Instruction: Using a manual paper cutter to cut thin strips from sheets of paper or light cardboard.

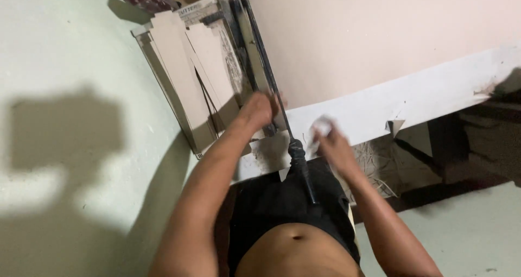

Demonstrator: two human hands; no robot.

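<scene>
Matt beige card sheets (187,65) lie on a worn metal cutter (255,43) (black handle (301,163), dull).

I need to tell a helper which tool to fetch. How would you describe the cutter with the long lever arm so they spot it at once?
Start at the big pale pink sheet covering the table. Along its left edge lies the paper cutter, its board stacked with beige card pieces, under the left hand. Only it has a long dark blade arm ending in a black handle.
</scene>
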